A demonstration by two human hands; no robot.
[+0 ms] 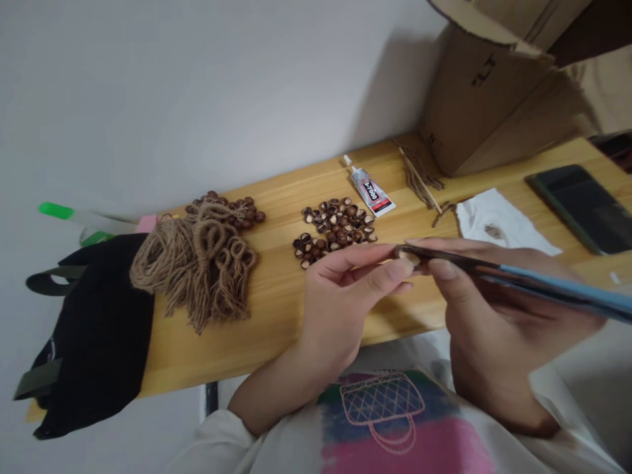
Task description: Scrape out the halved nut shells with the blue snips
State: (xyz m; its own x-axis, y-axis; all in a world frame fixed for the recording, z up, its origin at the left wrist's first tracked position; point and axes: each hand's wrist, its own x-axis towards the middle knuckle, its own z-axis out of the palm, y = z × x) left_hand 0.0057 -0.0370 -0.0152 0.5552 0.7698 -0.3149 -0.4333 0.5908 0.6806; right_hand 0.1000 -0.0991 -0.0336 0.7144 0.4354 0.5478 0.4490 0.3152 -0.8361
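My left hand (pixel 340 296) pinches a small brown nutshell half (pixel 409 257) between thumb and fingers, its pale hollow side showing. My right hand (pixel 503 303) is closed around a long, slim tool (pixel 533 283), dark toward the tip and blue toward the far end; its exact kind is not clear. The tool's tip touches or nearly touches the shell, and the fingertips partly cover both. Just beyond my left hand lies a pile of similar nutshell halves (pixel 340 224), dark brown outside, some showing pale insides. A glue tube (pixel 372 191) with a white nozzle lies behind them.
On the wooden table (pixel 281 316) at left lie bundled brown cords (pixel 207 263), round brown nuts (pixel 254 214) and a black bag (pixel 106 329). A thin stick (pixel 419 178), a white tissue (pixel 503 217), a phone (pixel 585 207) and a cardboard box (pixel 488 99) occupy the right side.
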